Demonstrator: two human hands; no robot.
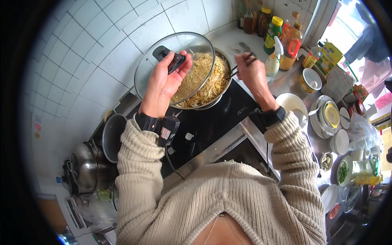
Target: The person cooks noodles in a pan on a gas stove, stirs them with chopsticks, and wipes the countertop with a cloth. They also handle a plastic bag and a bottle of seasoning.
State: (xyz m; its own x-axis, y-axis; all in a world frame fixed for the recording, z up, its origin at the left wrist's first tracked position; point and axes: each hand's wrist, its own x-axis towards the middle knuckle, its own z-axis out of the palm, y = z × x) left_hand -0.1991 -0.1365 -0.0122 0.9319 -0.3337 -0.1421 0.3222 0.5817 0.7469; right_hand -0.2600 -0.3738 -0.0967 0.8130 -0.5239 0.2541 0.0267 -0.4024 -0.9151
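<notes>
My left hand (167, 78) grips the black handle of a glass pan lid (147, 72), which is tilted over the left part of a wide metal pan (230, 84). Noodles (217, 73), with what look like bean sprouts among them, fill the pan on the black stovetop (208, 125). Dark chopsticks (234, 71) are held in my right hand (251, 69) at the pan's right edge, their tips by the noodles. The lid's glass covers part of the noodles, which show through it.
White tiles rise behind the pan. Bottles and a spray bottle (272, 62) stand at the back right. Bowls, stacked plates (318, 122) and a dish of chopped greens (343, 171) line the right counter. A deep dark pot (114, 137) and a steel pot (84, 167) stand left.
</notes>
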